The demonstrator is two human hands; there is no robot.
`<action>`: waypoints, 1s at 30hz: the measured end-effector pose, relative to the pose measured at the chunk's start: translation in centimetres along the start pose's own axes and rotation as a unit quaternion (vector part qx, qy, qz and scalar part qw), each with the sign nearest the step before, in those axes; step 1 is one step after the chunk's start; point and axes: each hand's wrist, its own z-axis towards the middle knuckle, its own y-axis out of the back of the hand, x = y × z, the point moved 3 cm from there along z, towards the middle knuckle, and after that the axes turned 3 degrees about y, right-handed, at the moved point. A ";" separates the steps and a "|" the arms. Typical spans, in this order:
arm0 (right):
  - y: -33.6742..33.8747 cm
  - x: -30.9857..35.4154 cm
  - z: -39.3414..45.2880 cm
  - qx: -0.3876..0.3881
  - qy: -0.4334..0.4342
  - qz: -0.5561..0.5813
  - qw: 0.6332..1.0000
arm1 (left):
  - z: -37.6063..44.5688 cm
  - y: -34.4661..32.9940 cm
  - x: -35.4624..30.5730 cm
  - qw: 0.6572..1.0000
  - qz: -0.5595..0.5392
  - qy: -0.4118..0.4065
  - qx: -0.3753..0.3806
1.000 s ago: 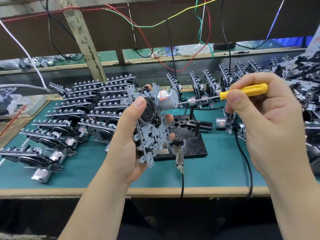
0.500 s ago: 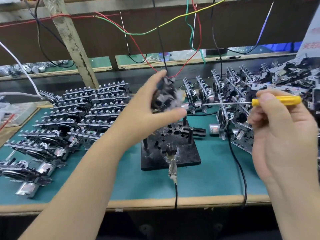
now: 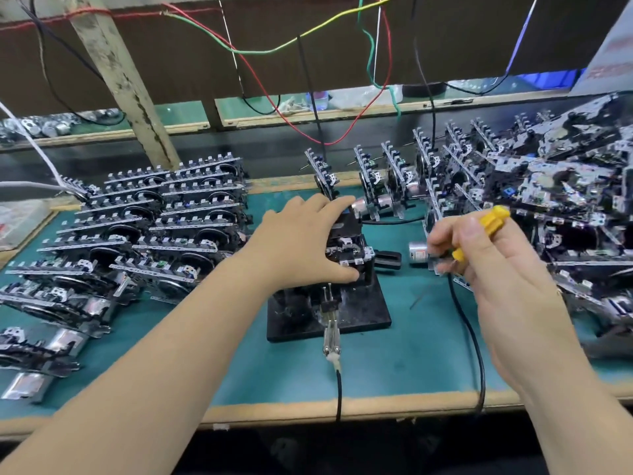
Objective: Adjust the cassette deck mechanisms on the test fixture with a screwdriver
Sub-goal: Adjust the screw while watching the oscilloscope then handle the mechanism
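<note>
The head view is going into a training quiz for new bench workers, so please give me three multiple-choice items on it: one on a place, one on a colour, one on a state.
1. Where is the cassette mechanism that the left hand is touching?
A. On the black test fixture
B. In the stacked rows at the left
C. Lifted clear of the bench

2. What colour is the screwdriver handle?
A. Red
B. Yellow
C. Blue

3. What is the right hand doing?
A. Resting flat on the mat
B. Hanging free, holding nothing
C. Holding the screwdriver

Answers: 1 A, the mechanism sits on the fixture under the left hand. 2 B, yellow shows between the fingers. 3 C, the fingers curl round the handle.
</note>
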 end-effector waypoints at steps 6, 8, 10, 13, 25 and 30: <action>-3.8 -0.2 2.2 0.141 0.015 -0.152 0.978 | -0.7 1.0 0.0 0.994 -0.109 0.001 0.004; -4.6 -0.9 2.5 0.169 0.014 -0.233 0.958 | -2.3 1.5 0.8 0.981 -0.190 -0.004 -0.043; -4.8 -1.7 2.3 0.181 0.013 -0.292 0.939 | -4.5 0.9 1.7 0.979 -0.191 0.008 -0.075; -5.1 -2.4 1.9 0.194 0.039 -0.306 0.931 | -7.2 -1.2 2.4 0.981 -0.178 0.023 -0.080; -5.5 -3.8 1.2 0.189 0.068 -0.250 0.947 | -6.6 -4.8 0.3 0.906 -0.328 0.088 -0.251; -5.7 -3.9 1.2 0.184 0.069 -0.250 0.948 | -6.3 -5.4 0.6 0.869 -0.395 0.072 -0.288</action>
